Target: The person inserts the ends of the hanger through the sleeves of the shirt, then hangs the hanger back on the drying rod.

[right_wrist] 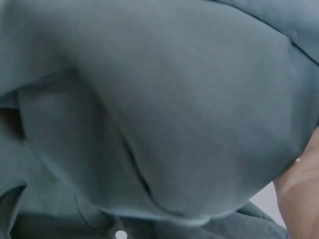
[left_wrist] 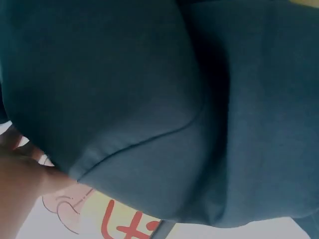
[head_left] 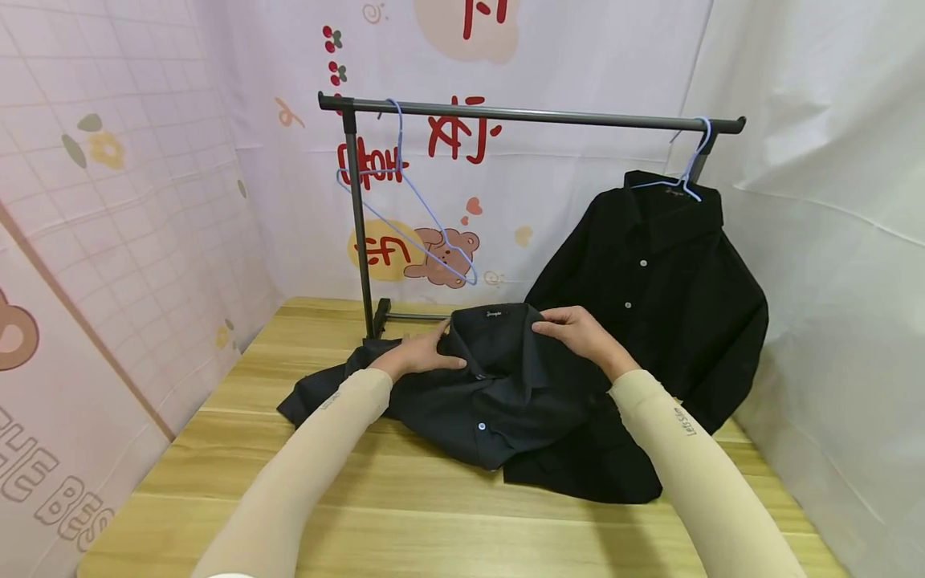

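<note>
"Shirt [head_left: 448, 408], dark, one. Where are you logging it?"

"On the desk [head_left: 405, 514], before the rack [head_left: 538, 114]. From afar I'm seeing the left hand [head_left: 419, 353] pinching one side of its collar [head_left: 533, 353] and the right hand [head_left: 578, 330] pinching the other, probably so the neck is standing open."

"Hanger [head_left: 401, 138], blue, bare?"

"It's hanging at the rack's left, likely being stored within reach. At right, a second shirt [head_left: 661, 281], black, is filling another hanger [head_left: 685, 179]."

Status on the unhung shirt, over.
Left grip and right grip holding unhung shirt near its collar. Body rumpled on table. Hung shirt close on the right, might snag.
</note>
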`<action>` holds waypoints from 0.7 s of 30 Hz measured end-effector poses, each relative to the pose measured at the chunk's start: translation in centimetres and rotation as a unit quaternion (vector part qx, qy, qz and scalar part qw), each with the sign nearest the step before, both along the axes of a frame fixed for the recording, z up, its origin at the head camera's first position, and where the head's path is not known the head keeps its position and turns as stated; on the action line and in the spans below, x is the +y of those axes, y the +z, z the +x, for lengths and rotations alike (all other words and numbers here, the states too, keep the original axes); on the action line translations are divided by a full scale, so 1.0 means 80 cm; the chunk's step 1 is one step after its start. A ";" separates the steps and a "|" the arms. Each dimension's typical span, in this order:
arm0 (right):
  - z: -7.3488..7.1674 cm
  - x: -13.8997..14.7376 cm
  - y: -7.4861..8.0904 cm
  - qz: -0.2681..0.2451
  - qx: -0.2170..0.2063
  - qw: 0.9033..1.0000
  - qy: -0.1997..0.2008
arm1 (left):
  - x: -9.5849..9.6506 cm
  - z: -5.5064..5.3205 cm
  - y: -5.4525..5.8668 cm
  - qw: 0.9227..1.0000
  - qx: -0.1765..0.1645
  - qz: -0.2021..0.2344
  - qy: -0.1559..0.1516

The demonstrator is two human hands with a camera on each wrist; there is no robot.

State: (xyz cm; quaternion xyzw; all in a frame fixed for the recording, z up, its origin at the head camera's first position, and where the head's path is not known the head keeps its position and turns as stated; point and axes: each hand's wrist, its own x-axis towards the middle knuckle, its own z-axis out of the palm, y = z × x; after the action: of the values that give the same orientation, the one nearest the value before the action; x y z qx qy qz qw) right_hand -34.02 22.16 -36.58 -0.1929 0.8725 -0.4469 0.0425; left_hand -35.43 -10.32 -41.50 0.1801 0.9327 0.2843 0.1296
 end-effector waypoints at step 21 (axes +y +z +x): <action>0.012 -0.050 -0.046 0.314 0.072 0.946 -0.036 | -0.024 0.021 -0.011 0.990 0.037 0.128 0.046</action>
State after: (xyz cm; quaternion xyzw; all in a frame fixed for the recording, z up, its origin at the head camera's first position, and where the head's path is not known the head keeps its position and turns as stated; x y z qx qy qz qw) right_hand -33.05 18.18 -40.28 -0.1701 0.9757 -0.1366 0.0214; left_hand -33.73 -12.25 -42.40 0.1629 0.9002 0.3996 0.0576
